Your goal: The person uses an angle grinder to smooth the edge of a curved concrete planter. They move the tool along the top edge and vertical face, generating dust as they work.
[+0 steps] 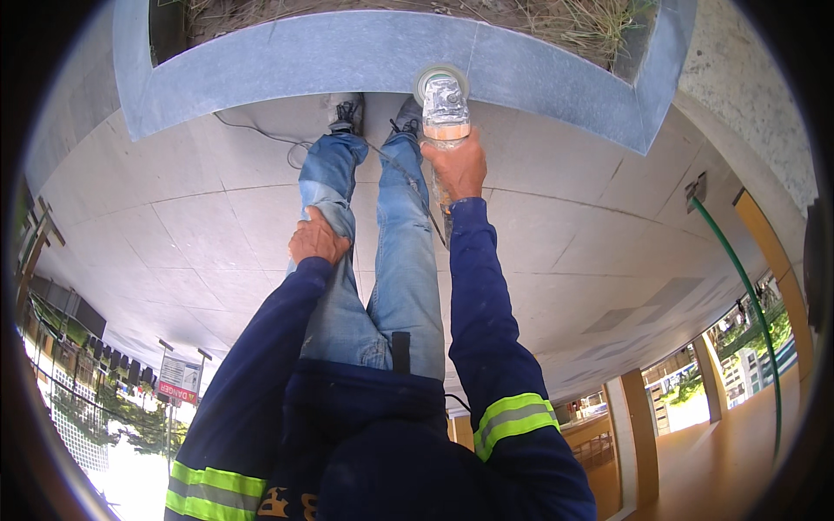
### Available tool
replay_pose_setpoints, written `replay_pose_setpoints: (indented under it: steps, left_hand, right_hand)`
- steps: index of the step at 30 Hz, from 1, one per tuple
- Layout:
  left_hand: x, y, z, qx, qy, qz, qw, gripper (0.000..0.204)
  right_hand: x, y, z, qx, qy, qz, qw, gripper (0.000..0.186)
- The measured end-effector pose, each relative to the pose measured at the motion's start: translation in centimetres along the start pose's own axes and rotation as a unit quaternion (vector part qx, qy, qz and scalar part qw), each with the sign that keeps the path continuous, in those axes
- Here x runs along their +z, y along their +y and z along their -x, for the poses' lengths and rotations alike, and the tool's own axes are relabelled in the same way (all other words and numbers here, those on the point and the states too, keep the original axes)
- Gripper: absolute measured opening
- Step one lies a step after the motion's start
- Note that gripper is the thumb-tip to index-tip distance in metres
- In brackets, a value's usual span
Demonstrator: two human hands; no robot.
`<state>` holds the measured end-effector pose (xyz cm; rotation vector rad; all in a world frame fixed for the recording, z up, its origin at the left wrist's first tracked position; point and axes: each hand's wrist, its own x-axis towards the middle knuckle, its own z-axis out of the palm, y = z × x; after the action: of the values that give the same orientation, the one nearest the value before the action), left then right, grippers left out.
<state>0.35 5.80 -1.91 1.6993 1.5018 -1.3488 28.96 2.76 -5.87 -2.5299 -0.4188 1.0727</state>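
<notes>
My right hand [460, 165] is wrapped round the body of an angle grinder [446, 106], which has a silver, dust-marked head and an orange band. The grinder's round disc [426, 78] lies over the grey stone ledge [330, 54], close to its near edge; whether it touches the stone I cannot tell. A dark power cord [408, 178] runs from the grinder side across my legs. My left hand [318, 238] rests on my left leg near the knee of my blue jeans [326, 187], thumb and fingers spread on the cloth.
Beyond the ledge is a bed of soil and dry grass [599, 26]. Cord loops lie on the floor tiles [217, 195] beside my left shoe [346, 113]. A green hose [738, 269] stretches along the right. A warning sign [180, 378] stands at the left.
</notes>
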Motion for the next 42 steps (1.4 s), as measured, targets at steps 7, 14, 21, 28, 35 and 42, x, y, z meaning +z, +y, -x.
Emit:
replay_pose_setpoints:
  steps: [7,14,21,28,35,42]
  left_hand:
    - [0.3,-0.3,0.1,0.005,0.007,-0.003,1.0,0.095]
    - [-0.2,0.1,-0.1,-0.002,-0.002,-0.017,1.0,0.096]
    - [-0.9,0.3,0.1,0.004,-0.007,-0.014,1.0,0.095]
    - [0.0,-0.1,0.0,-0.001,0.012,-0.017,1.0,0.095]
    - [-0.3,0.3,0.0,0.003,0.013,-0.013,1.0,0.095]
    - [0.0,0.2,0.0,0.008,0.008,-0.006,1.0,0.095]
  right_hand:
    - [-2.3,3.5,0.4,0.036,0.038,-0.083,0.995,0.066]
    - [-3.0,0.4,-3.2,0.014,0.036,-0.064,0.997,0.067]
    - [-2.9,0.2,-2.1,0.02,0.024,-0.049,0.998,0.067]
    - [-4.6,-0.1,-4.5,0.003,0.052,-0.084,0.995,0.064]
    - [-3.6,-1.8,-3.9,0.005,0.001,-0.06,0.998,0.067]
    - [-3.9,0.3,-5.7,-0.008,0.048,-0.117,0.992,0.07]
